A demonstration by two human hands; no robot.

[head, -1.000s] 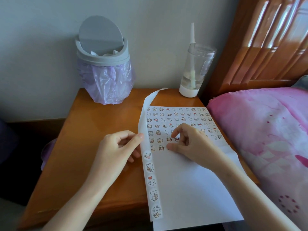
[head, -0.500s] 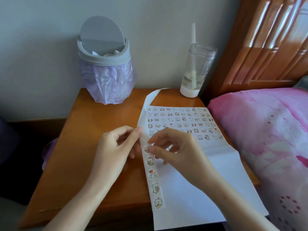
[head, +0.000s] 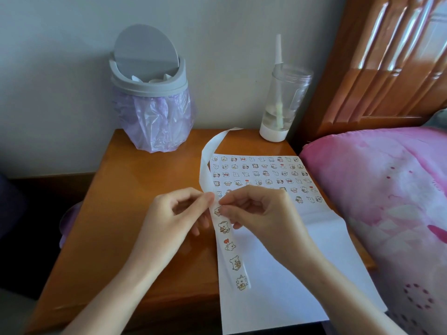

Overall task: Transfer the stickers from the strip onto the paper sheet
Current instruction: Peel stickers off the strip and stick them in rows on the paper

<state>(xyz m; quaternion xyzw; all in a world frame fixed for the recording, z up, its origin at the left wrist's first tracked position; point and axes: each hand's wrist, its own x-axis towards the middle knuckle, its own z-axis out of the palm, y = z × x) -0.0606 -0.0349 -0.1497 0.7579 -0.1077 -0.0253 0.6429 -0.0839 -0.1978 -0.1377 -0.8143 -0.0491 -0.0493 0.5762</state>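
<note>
A long white sticker strip (head: 230,247) runs from near the bottle down along the left edge of the paper sheet (head: 278,281). Several cartoon stickers remain on its lower part; its upper part is bare. The sheet's far half carries several rows of small stickers (head: 261,175). My left hand (head: 177,213) pinches the strip at its left edge. My right hand (head: 256,206) pinches at the strip just above the topmost sticker (head: 217,211), fingertips meeting the left hand's.
The wooden nightstand (head: 135,213) holds a grey swing-lid bin with a purple bag (head: 152,102) at the back left and a clear bottle with a white base (head: 283,105) at the back right. A pink bed cover (head: 387,189) and wooden headboard lie to the right.
My right hand left the stickers on the sheet and moved left to the strip, meeting my left hand. The sheet shifted slightly. My left hand stayed on the strip.
</note>
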